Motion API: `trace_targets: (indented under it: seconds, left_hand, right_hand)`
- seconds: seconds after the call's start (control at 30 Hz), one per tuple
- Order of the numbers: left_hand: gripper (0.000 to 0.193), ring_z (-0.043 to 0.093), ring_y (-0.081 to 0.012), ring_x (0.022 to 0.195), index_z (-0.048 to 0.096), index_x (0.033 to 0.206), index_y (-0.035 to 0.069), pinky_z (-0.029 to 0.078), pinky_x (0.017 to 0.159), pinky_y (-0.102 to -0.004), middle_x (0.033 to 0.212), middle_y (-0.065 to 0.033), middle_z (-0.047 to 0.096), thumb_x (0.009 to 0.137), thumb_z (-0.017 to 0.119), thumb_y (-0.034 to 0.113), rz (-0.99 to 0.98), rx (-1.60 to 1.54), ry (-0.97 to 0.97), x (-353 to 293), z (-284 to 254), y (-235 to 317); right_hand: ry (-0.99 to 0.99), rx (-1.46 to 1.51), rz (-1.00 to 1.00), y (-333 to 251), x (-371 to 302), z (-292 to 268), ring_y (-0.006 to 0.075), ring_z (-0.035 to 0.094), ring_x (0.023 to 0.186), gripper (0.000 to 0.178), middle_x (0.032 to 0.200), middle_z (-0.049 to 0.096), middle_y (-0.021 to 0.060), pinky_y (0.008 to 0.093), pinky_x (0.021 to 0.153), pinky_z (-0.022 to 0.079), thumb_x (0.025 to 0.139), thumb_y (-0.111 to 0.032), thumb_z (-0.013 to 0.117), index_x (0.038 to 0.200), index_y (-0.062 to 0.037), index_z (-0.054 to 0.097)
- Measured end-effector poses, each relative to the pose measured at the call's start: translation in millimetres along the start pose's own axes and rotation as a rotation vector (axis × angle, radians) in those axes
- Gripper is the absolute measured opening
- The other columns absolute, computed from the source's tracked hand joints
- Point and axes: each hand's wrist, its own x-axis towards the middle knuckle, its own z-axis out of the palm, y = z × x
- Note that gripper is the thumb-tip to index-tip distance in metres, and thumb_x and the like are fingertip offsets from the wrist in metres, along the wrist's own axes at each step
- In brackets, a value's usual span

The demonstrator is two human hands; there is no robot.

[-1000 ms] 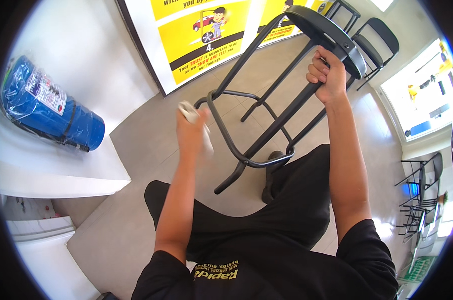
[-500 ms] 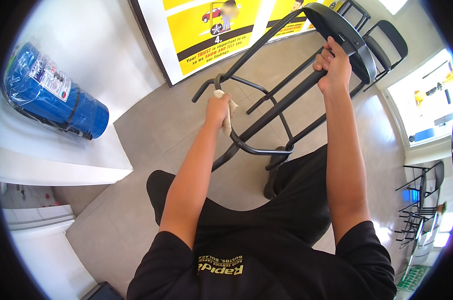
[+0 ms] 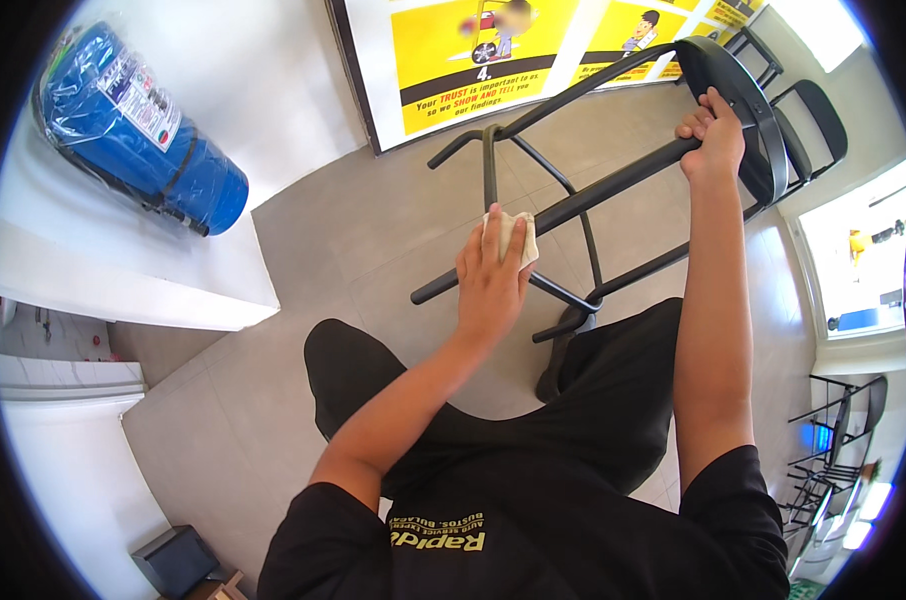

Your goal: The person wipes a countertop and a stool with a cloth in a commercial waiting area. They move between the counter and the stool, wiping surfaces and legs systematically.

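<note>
A black stool (image 3: 623, 183) with tubular metal legs is tipped over in front of me, its dark round seat (image 3: 711, 72) at the upper right. My right hand (image 3: 715, 145) is wrapped round the top of a leg, close beside the seat. With my left hand (image 3: 491, 285) I press a cream cloth (image 3: 506, 230) onto the metal tube where the footrest ring meets that same leg. The fingers lie over the cloth, and the thumb is hidden. The lower end of the leg sticks out to the left of this hand.
A blue cylinder (image 3: 143, 130) wrapped in clear plastic stands on a white ledge (image 3: 173, 290) at the left. Yellow and white posters (image 3: 473, 60) line the far wall. Black chairs (image 3: 811, 125) stand at the far right, with more chairs (image 3: 838, 440) lower down. A dark box (image 3: 176, 560) sits at lower left.
My left hand has slid with the cloth from the footrest ring's far side toward its near side, against the leg. My right hand keeps its hold. The view has shifted a little.
</note>
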Motion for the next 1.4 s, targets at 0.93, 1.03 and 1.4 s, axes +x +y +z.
trace_targets:
  seconds: [0.93,1.03,1.4]
  left_hand:
    - [0.038,0.068,-0.0368,0.089,0.066,0.12,0.01,0.053,0.077,-0.0443,0.097,-0.0137,0.072,0.103,0.059,0.042,-0.128,-0.44,-0.371,20.2,-23.9,-74.0]
    - [0.041,0.068,-0.0357,0.086,0.065,0.12,0.01,0.053,0.076,-0.0431,0.092,-0.014,0.071,0.104,0.057,0.047,-0.16,-0.458,-0.304,-0.4,-18.8,-96.8]
    - [0.047,0.059,-0.0314,0.114,0.06,0.143,0.013,0.043,0.099,-0.043,0.131,-0.0081,0.063,0.1,0.062,0.034,-0.022,0.034,0.28,-0.1,4.7,-50.0]
  right_hand:
    - [-0.02,0.035,0.003,-13.2,28.8,-47.9,0.0103,0.033,0.051,0.015,0.061,0.033,-0.0031,0.0295,0.053,0.034,0.1,-0.015,0.064,0.097,-0.0035,0.056]
    - [-0.039,0.044,0.008,-13.5,26.4,-46.1,0.0103,0.033,0.051,0.015,0.061,0.034,-0.0032,0.0293,0.053,0.034,0.1,-0.015,0.064,0.097,-0.0037,0.056]
    - [0.062,0.029,-0.042,-8.9,22.5,-30.4,0.0106,0.033,0.052,0.015,0.063,0.034,-0.0019,0.0309,0.054,0.035,0.102,-0.013,0.061,0.099,-0.0002,0.055]
